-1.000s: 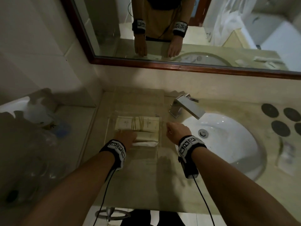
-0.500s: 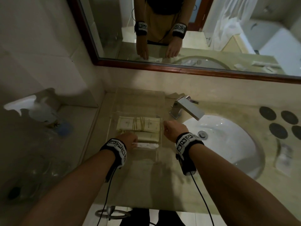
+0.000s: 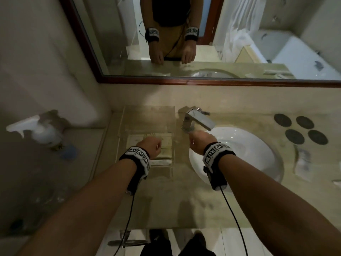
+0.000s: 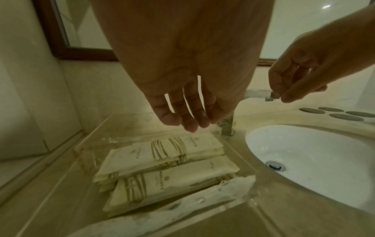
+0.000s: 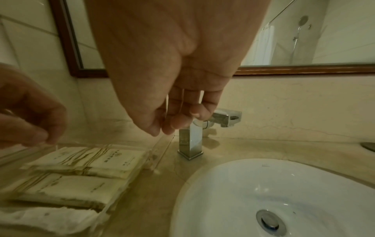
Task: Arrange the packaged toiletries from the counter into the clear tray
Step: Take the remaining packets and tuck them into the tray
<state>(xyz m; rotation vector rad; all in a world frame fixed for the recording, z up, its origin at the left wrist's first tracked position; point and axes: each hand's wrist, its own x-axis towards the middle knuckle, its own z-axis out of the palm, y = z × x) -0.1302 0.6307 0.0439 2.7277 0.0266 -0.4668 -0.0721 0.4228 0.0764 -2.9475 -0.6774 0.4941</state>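
The packets [image 4: 162, 162] are lying stacked in the tray [image 4: 239, 202], lower centre of the left wrist view, long axes running left to right. The left hand [image 4: 182, 89] is hanging directly above them, fingers [image 4: 172, 115] relaxed, slightly apart, holding nothing. The right hand [image 5: 168, 99] is hovering by the tap [image 5: 190, 139], fingers loosely curled, empty. More packets seem to be lying at the far right of the desk [image 3: 184, 200], nearer the right hand.

tray [image 3: 173, 163] top open | faucet [image 3: 198, 120] just right
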